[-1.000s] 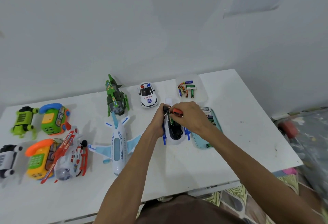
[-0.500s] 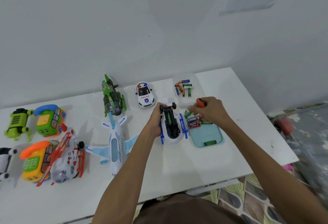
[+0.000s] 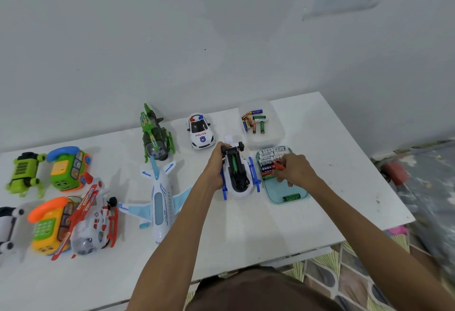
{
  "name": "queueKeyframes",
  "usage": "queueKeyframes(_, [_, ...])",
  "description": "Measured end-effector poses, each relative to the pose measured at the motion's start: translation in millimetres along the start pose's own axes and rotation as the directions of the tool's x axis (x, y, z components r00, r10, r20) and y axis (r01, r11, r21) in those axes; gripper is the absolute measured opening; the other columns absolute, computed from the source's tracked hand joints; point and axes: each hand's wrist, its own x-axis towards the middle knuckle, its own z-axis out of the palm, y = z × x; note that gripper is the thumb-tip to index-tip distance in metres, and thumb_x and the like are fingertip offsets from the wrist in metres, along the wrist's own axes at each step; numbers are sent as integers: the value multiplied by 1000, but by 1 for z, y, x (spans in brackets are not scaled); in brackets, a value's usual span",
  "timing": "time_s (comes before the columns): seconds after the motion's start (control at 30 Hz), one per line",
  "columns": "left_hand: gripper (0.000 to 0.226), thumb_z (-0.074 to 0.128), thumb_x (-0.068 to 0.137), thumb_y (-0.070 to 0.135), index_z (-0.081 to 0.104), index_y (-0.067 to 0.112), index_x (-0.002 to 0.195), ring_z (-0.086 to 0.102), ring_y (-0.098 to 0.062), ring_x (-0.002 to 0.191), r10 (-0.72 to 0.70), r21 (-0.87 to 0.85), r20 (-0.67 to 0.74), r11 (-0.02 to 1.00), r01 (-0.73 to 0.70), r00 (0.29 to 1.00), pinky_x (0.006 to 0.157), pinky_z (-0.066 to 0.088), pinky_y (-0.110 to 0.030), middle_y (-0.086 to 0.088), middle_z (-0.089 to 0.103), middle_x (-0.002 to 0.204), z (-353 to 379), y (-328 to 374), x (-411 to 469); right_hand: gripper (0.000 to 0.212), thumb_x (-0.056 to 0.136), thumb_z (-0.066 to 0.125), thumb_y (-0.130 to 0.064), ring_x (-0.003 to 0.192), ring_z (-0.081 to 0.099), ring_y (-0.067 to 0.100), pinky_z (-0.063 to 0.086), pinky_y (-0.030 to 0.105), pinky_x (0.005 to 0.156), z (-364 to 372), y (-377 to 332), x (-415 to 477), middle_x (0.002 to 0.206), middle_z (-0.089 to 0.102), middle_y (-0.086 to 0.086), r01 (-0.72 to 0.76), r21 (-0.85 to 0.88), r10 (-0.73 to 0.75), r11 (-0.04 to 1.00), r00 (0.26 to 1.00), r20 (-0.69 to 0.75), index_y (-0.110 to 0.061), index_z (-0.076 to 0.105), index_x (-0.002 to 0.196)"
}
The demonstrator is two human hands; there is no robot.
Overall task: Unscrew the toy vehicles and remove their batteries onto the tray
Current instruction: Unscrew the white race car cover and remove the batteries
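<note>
So the left hand [image 3: 216, 165] is still gripping the upturned white-and-blue toy vehicle [image 3: 237, 177], with its fingers wrapping round the far end. The toy is sitting on the tabletop [image 3: 246, 231] just left of the teal tray [image 3: 304, 196], same as a second ago. The big change is the right hand [image 3: 294, 171]. A second back it was working over the toy's open belly, and half a second back it was swinging out by the tray's far right corner. Now it's hanging right over the tray's middle, fingers curling round the red screwdriver [image 3: 279, 164], beside the packed batteries [image 3: 269, 156] filling the tray's far end. Can't tell if it's also pinching a battery under there, since the fingers are hiding that bit. One green cell [image 3: 234, 162] is still lying in the vehicle's open compartment, and a lone green battery [image 3: 291, 197] is lying at the tray's near end. Just beyond the tray a clear tub [image 3: 278, 135] is holding some loose cells [image 3: 253, 123]. Left of the tray, past the vehicle, the police car [image 3: 200, 130], green helicopter [image 3: 155, 135] and airplane [image 3: 160, 197] are sitting untouched. Further left still, the red-and-white helicopter [image 3: 93, 222] and the phone toys [image 3: 67, 169] are crowding together.
</note>
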Motion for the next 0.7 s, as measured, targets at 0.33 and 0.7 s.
queueKeyframes(0.33, [31, 55, 88, 37, 69, 9, 85, 69, -25, 67, -3, -7, 21, 1000, 3, 1000, 75, 56, -35, -10, 74, 80, 1, 2, -3, 25, 89, 68, -29, 58, 66, 14, 49, 19, 55, -8, -1, 7, 86, 74, 10, -1, 33, 0, 999, 1000, 23, -6, 66, 97])
queueKeyframes(0.7, [31, 54, 90, 36, 69, 9, 86, 69, -24, 63, 6, -15, 32, 1000, -5, 999, 73, 57, -34, -10, 74, 77, 2, 1, -3, 25, 95, 68, -29, 74, 75, 11, 61, 26, 71, -32, -53, -14, 93, 77, -3, 380, 492, -165, 783, 890, -425, -17, 61, 117])
